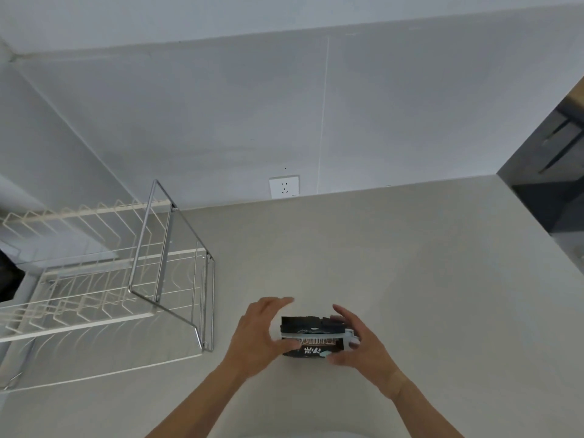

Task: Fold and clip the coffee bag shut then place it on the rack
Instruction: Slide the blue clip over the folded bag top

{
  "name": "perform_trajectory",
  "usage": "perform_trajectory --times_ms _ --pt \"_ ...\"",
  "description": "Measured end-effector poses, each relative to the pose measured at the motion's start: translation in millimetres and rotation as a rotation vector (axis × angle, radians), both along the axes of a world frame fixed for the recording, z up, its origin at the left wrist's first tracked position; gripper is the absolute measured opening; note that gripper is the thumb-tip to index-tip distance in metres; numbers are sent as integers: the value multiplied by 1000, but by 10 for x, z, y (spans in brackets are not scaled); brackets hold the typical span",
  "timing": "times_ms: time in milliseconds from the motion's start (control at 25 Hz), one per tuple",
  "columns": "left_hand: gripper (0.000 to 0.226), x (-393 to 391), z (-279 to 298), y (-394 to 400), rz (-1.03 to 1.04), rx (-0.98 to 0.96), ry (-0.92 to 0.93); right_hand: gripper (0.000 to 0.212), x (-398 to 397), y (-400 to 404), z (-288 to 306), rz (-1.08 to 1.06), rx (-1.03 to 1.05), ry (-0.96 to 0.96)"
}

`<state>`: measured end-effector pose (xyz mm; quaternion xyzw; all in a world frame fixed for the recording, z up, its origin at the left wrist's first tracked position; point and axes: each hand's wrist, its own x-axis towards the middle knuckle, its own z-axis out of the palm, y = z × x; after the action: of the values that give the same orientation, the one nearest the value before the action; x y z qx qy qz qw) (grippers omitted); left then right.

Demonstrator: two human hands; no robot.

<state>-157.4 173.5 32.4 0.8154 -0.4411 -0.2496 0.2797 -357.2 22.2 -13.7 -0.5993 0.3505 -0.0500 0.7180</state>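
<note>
A black coffee bag (311, 344) with orange and pale blue print lies on the beige counter, its top folded over. A light grey clip (316, 334) runs across the fold. My left hand (257, 336) is at the bag's left side, thumb pressed on its front and fingers arched above it. On the right end of the bag and clip sits my right hand (360, 346), fingers curled around that end. The two-tier wire rack (104, 279) stands on the counter to the left of the bag, apart from both hands.
A white wall socket (284, 187) sits on the grey wall behind the counter. The counter's right edge (537, 245) drops off to a dark area. A chrome frame (164, 248) stands at the rack's right end, nearest the bag.
</note>
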Motion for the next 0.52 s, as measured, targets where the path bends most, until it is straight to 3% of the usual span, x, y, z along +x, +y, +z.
perform_trajectory --times_ms 80,160,360,520 --pt "93 67 -92 177 53 104 145 96 -67 14 -61 14 -45 77" --pt "102 69 -206 288 57 219 244 91 -93 32 -116 13 -71 126" --pt "101 -37 -369 179 44 342 169 85 -27 12 -167 34 -91 129" --pt "84 -27 -371 -10 96 328 196 76 13 4 -208 9 -160 190"
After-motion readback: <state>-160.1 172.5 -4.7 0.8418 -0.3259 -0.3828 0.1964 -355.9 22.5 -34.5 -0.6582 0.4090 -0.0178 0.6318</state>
